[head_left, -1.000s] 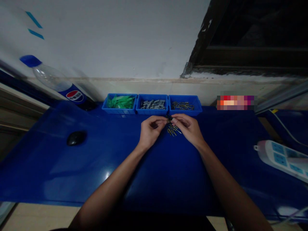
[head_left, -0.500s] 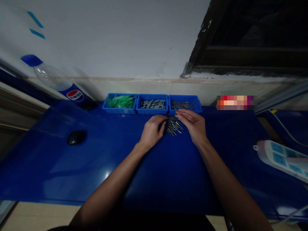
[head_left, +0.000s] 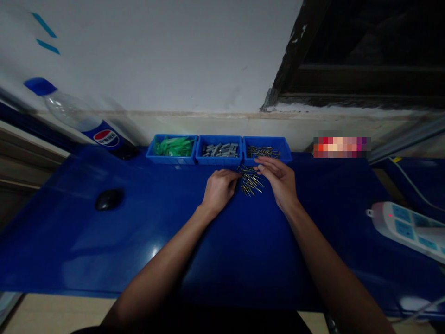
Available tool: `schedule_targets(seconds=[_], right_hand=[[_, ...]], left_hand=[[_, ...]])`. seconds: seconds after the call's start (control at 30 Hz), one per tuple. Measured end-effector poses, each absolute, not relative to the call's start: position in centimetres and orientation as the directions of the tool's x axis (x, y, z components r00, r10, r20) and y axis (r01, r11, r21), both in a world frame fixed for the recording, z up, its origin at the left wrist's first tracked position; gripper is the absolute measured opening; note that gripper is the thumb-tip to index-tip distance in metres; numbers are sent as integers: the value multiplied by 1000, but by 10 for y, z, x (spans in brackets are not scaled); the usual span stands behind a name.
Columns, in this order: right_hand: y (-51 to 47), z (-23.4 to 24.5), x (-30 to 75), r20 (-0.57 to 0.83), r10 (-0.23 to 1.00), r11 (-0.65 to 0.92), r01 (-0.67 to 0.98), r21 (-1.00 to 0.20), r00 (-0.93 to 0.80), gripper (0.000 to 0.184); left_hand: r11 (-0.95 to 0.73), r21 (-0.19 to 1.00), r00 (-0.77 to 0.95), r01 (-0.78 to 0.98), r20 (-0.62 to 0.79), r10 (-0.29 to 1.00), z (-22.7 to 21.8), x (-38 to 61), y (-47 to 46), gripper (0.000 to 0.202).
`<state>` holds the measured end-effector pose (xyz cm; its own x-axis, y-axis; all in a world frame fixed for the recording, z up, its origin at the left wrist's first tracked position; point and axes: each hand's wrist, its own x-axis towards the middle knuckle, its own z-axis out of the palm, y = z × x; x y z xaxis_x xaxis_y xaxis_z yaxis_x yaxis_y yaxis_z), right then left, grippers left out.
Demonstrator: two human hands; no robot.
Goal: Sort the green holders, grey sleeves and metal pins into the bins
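Note:
A loose pile of thin brass-coloured screws (head_left: 251,182) lies on the blue table between my two hands. My left hand (head_left: 221,186) is at the pile's left edge, thumb and fingertips brought together in a pinch; whatever is between them is too small to make out. On the other side, my right hand (head_left: 279,178) has thumb and forefinger closed at the pile's upper right, apparently on the end of a screw. Just behind my right fingers, more screws fill the right blue bin (head_left: 285,147).
Beside it stand the middle bin (head_left: 219,162) with grey wall plugs (head_left: 221,150) and the left bin (head_left: 172,160) with green strips (head_left: 174,146). A cola bottle (head_left: 81,116) and a black mouse (head_left: 108,199) are at left, a power strip (head_left: 406,227) at right.
My left thumb has drawn closer to the fingers, narrowing the gap between them. My right hand stays almost in place, and the pile looks nearly the same. The view has shifted slightly.

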<state>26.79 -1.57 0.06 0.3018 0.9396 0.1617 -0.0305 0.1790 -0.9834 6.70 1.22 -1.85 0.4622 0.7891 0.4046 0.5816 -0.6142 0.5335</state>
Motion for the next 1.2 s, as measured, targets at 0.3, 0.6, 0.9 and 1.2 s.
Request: schedule_targets(seconds=[0.3,0.6,0.9,1.2], right_hand=[[-18,5,267,166,946,147,86,-985,279,21],[-20,6,262,11,991,17,-40,-999,137,25],[-18,4,263,77,963,91,-44,-995,256,23],[-17,2,269,146,956,159,-28,-987,255,39]], left_hand=[[-311,925,89,218,299,950,-13,74,12,8],[-179,978,201,-111,199,959,-10,79,11,17],[-421,875,273,237,356,894,-15,72,12,17],[-626,563,507,540,376,776,-23,72,12,22]])
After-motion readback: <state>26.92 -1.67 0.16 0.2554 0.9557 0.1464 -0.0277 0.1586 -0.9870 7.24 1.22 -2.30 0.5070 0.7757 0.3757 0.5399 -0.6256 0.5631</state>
